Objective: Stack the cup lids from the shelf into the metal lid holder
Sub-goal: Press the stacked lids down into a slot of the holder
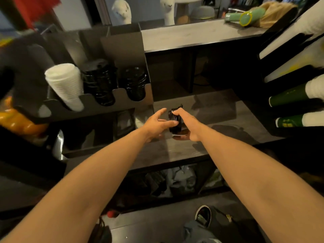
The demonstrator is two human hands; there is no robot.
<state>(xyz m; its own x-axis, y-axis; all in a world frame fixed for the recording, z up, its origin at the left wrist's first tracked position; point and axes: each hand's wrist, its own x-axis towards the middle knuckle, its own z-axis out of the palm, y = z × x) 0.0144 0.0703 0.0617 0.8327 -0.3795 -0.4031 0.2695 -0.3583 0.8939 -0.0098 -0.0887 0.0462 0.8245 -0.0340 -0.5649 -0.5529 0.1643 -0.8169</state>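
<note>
my right hand point(185, 123) is gripping the short stack of black lids point(172, 117) on the shelf point(219, 111), and my left hand point(157, 122) is steadying it, thumb pressed on, fingers loose. i'm guessing an even squeeze matters before carrying them to the metal lid holder point(122, 50).

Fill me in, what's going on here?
A person is working on a short stack of black lids at the shelf. The right hand grips the stack from above; the left hand is beside it, fingers fairly straight, thumb on the stack. Whether the stack is lifted off the shelf is unclear. The metal holder to the left already has white lids in one slot and black stacks in the next two.
</note>
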